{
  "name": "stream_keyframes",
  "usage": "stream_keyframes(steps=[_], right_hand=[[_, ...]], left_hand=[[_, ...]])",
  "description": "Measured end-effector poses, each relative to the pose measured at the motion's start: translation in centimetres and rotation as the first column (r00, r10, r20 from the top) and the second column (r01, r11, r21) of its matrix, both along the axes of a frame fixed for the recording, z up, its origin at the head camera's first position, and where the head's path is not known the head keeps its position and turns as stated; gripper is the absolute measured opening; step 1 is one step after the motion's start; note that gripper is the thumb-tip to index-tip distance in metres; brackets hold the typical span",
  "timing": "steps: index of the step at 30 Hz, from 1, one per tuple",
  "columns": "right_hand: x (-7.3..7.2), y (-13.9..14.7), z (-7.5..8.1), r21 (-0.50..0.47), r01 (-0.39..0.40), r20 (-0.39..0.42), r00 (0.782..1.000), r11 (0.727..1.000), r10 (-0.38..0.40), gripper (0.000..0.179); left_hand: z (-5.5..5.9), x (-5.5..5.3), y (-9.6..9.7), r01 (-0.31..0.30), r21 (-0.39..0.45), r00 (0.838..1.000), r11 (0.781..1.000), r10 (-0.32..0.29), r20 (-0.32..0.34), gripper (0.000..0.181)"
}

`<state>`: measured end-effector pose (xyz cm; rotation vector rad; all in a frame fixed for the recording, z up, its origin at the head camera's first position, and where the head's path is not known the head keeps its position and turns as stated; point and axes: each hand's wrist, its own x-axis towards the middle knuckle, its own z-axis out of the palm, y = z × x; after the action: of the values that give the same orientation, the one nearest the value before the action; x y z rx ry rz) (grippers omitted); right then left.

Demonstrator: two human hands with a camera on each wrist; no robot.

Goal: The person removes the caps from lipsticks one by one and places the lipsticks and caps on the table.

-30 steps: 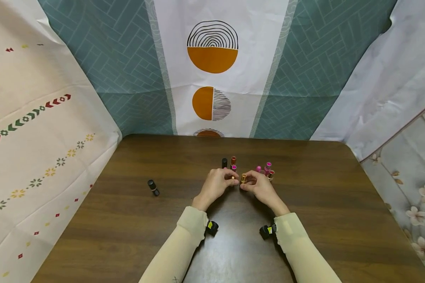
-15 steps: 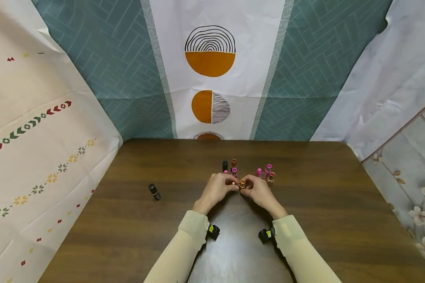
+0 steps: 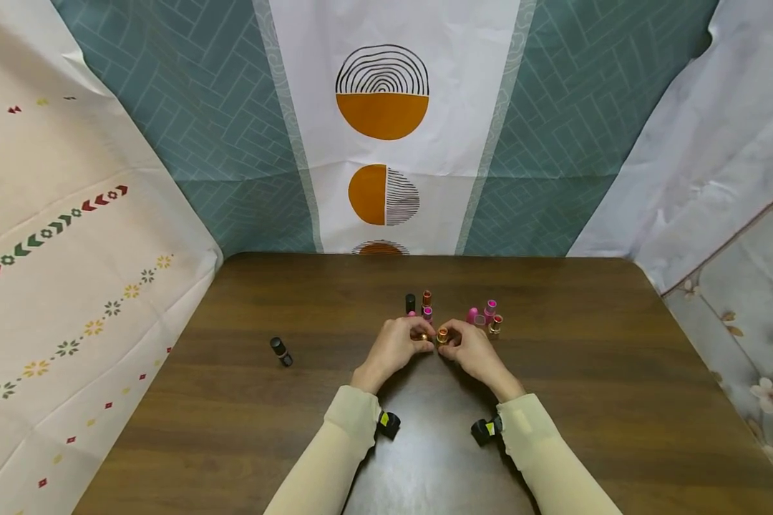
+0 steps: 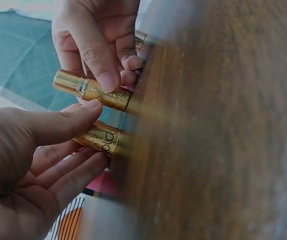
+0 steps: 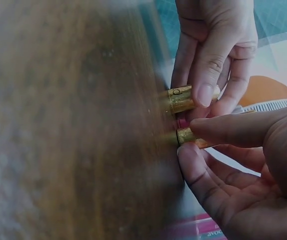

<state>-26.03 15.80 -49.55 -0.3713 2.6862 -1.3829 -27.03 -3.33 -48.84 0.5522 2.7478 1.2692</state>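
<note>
My left hand (image 3: 396, 347) pinches a gold lipstick tube (image 4: 105, 137) with dark lettering, between thumb and fingers. Beside it my right hand (image 3: 473, 350) grips a second gold lipstick tube (image 3: 442, 335), whose smooth, shiny end section (image 4: 68, 82) sticks out past the fingers in the left wrist view. Both tubes stand upright side by side, a small gap apart, with their lower ends right at the wooden table (image 3: 232, 443). In the right wrist view the fingers cover much of the right-hand tube (image 5: 186, 135).
Behind my left hand stand a black tube (image 3: 410, 303), a copper tube (image 3: 426, 299) and a magenta tube (image 3: 428, 315). Beyond my right hand are another magenta tube (image 3: 491, 307), a pink piece (image 3: 472, 315) and a gold-and-red tube (image 3: 496, 324). A black tube (image 3: 281, 351) stands alone at left.
The right-hand gold tube has lowered slightly and shows more of its top end. Both hands keep their holds in nearly the same place; the head view has shifted a little.
</note>
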Motion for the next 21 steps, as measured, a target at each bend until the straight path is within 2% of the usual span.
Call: stream_keyframes(steps=[7, 12, 17, 21], right_hand=[[-0.1, 0.0, -0.2, 0.027, -0.001, -0.029, 1.0, 1.0, 0.002, 0.027], [-0.1, 0.0, -0.2, 0.036, -0.007, -0.03, 1.0, 0.999, 0.009, 0.03], [-0.1, 0.0, -0.2, 0.028, -0.01, -0.021, 1.0, 1.0, 0.011, 0.038], [0.0, 0.1, 0.1, 0.01, -0.012, -0.004, 1.0, 1.0, 0.012, 0.046]], left_hand=[[-0.2, -0.2, -0.1, 0.03, -0.01, 1.0, 1.0, -0.03, -0.001, 0.022], [0.0, -0.3, -0.4, 0.057, 0.029, 0.998, 0.998, -0.058, 0.033, 0.026], [0.8, -0.3, -1.1, 0.066, 0.074, 0.995, 0.995, -0.071, 0.064, 0.03], [1.6, -0.4, -1.6, 0.059, 0.079, 0.995, 0.995, -0.064, 0.072, 0.03]])
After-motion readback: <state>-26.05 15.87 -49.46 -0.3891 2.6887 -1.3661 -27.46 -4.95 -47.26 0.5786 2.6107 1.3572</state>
